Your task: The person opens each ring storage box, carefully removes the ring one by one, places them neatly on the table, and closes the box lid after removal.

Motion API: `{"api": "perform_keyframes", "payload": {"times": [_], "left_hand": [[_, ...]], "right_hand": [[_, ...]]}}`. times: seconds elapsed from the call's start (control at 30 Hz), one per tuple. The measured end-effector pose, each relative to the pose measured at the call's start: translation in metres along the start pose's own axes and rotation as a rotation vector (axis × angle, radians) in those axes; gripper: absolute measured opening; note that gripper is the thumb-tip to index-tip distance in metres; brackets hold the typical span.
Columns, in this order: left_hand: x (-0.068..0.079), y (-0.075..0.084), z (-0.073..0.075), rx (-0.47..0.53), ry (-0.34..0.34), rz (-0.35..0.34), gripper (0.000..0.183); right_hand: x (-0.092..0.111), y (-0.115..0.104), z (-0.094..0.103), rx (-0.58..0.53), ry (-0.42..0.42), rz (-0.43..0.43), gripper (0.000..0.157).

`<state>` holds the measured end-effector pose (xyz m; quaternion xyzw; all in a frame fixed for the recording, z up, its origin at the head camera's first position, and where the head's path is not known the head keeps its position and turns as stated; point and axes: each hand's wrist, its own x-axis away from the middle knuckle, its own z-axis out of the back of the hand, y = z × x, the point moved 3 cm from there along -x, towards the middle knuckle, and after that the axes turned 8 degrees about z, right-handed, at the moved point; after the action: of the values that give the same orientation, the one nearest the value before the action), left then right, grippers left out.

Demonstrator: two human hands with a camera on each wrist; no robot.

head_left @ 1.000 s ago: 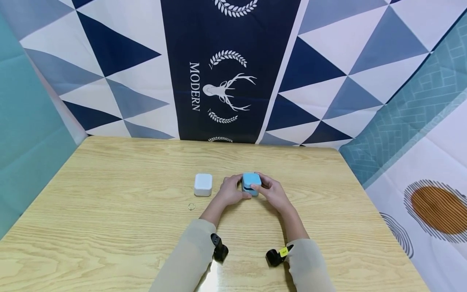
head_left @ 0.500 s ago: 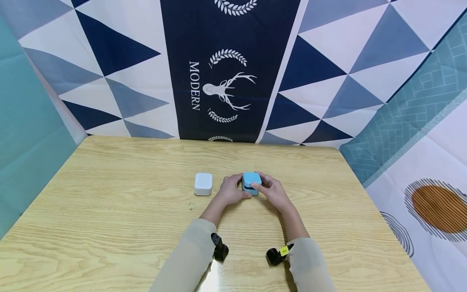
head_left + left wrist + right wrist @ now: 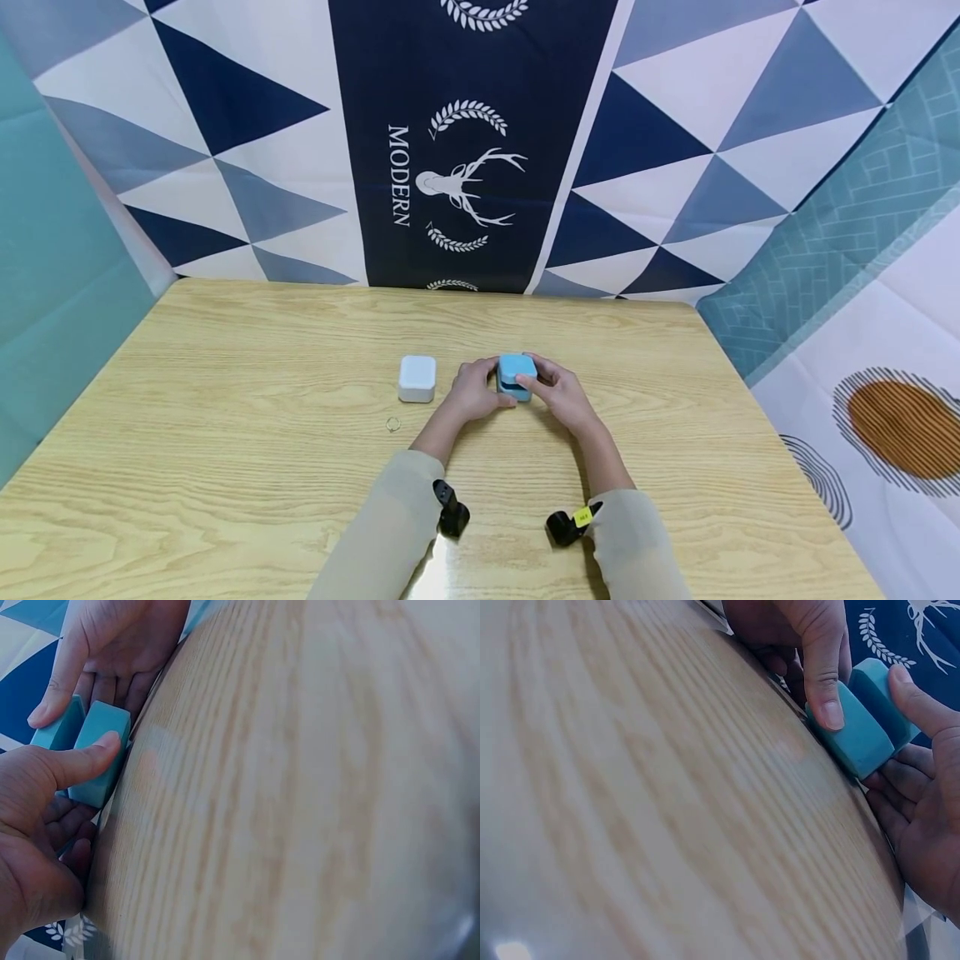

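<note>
A small light-blue square box [image 3: 517, 392] sits on the table, its lid [image 3: 517, 365] raised off the base with a dark gap between the two. My left hand [image 3: 472, 393] grips the base from the left; in the left wrist view its thumb presses the base's side [image 3: 105, 742]. From the right, my right hand [image 3: 561, 396] pinches the lid, and its thumb lies on the lid's edge in the right wrist view [image 3: 877, 686]. What lies inside the box is hidden. A white rounded box [image 3: 417, 378] stands left of my left hand. Nearer me lies a thin ring [image 3: 392, 430].
The wooden table [image 3: 247, 433] ends at a back edge against a patterned cloth [image 3: 480, 167]. Teal cloth [image 3: 67, 250] hangs at the left, and a white printed cloth [image 3: 885, 333] at the right. Black wrist cameras sit at both sleeves.
</note>
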<state>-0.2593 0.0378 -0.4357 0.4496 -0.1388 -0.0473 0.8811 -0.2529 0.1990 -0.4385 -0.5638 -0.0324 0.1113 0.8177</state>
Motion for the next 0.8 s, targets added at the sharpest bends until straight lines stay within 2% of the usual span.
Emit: {"api": "perform_keyframes", "payload": {"times": [0.8], "left_hand": [[-0.0017,-0.0017,-0.0006,-0.002,0.000,-0.002,0.072]], "right_hand": [[-0.0014,-0.0011,-0.0007,-0.022,0.035,-0.037,0.067]]}}
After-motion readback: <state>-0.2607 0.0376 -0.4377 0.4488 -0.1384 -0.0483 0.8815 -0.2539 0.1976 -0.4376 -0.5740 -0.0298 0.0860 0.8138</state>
